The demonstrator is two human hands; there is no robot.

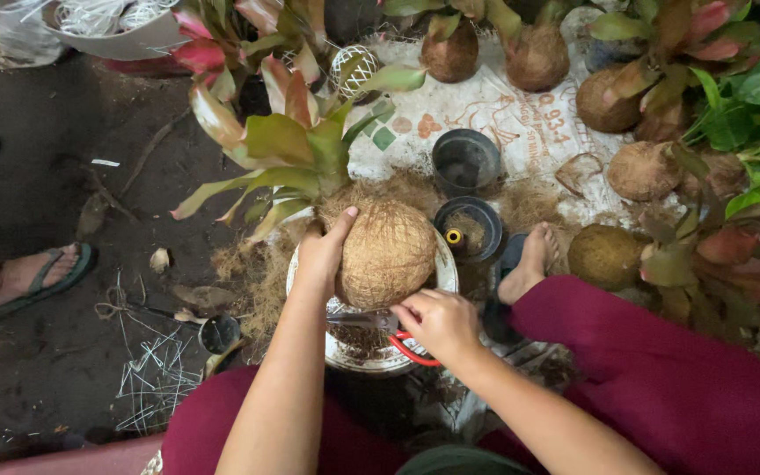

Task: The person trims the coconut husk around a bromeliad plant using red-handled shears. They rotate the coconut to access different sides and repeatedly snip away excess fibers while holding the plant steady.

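Observation:
My left hand (pixel 323 251) grips the left side of a round ball wrapped in brown coconut fibre (pixel 386 253), which holds a plant with green and pink leaves (pixel 296 145). The ball rests over a white bucket (pixel 371 352) between my knees. My right hand (pixel 439 323) is closed on scissors with red handles (pixel 402 339), their blades pointing left under the ball.
Two black plastic pots (pixel 466 163) stand behind the ball, one holding a small spool. Several finished fibre balls with plants (pixel 604 255) lie at the right and back on a printed white sheet. Another person's sandalled foot (pixel 32 277) rests at the left. Cut string bits (pixel 156 374) litter the floor.

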